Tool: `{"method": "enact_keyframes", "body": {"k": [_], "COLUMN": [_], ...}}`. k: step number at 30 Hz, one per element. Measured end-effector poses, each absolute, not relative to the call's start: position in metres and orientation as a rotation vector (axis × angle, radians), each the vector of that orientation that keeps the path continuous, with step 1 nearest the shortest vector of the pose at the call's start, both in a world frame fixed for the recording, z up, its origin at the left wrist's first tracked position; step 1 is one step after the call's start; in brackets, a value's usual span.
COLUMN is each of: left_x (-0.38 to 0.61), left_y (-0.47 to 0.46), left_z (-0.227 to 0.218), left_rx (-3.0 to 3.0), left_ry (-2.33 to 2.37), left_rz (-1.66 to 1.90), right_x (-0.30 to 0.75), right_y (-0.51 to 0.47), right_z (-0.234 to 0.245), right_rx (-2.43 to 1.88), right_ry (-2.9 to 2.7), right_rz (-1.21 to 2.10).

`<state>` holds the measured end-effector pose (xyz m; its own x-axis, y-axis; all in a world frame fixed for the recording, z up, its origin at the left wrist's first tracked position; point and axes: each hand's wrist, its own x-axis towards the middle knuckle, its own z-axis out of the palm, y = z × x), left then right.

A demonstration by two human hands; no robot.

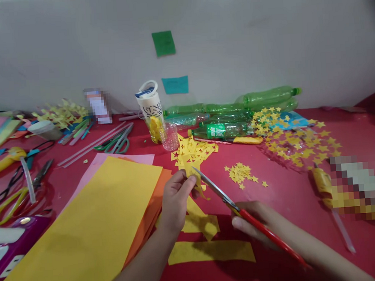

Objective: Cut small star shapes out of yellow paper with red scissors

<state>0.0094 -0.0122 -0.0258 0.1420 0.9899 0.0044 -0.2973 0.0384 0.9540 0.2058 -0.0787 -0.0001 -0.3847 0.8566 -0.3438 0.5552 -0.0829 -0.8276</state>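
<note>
My left hand point(176, 201) pinches a narrow strip of yellow paper point(190, 168) and holds it upright above the red table point(284, 202). My right hand point(261, 227) grips red-handled scissors point(230, 204). Their blades point up and left, with the tips touching the strip next to my left fingers. Two cut yellow paper pieces point(211, 250) lie flat on the table under my hands. A small heap of yellow paper stars point(240, 173) sits just beyond the scissors.
A stack of yellow, orange and pink sheets point(93, 220) lies at the left. Green plastic bottles point(237, 111), a printed tumbler point(149, 106) and more yellow stars point(296, 141) stand near the wall. Other scissors point(120, 141) and tools crowd the far left.
</note>
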Motion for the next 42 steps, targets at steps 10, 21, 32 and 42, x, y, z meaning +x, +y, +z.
{"method": "enact_keyframes", "body": {"k": [10, 21, 32, 42], "left_x": [0.009, 0.008, 0.008, 0.008], "left_y": [-0.013, -0.012, -0.011, -0.011], "left_z": [-0.026, -0.025, -0.026, -0.026], "left_rx": [1.014, 1.019, 0.984, 0.991], "left_ry": [0.885, 0.886, 0.91, 0.915], "left_rz": [1.24, 1.204, 1.196, 1.169], "right_x": [0.198, 0.201, 0.202, 0.201], "right_y": [-0.083, -0.083, -0.081, -0.08], "right_z": [0.004, 0.0, -0.009, -0.003], "right_rx": [-1.446, -1.455, -1.487, -1.51], "right_ry": [-1.728, -1.725, -1.703, -1.678], "right_rz": [1.614, 1.597, 1.601, 1.633]}}
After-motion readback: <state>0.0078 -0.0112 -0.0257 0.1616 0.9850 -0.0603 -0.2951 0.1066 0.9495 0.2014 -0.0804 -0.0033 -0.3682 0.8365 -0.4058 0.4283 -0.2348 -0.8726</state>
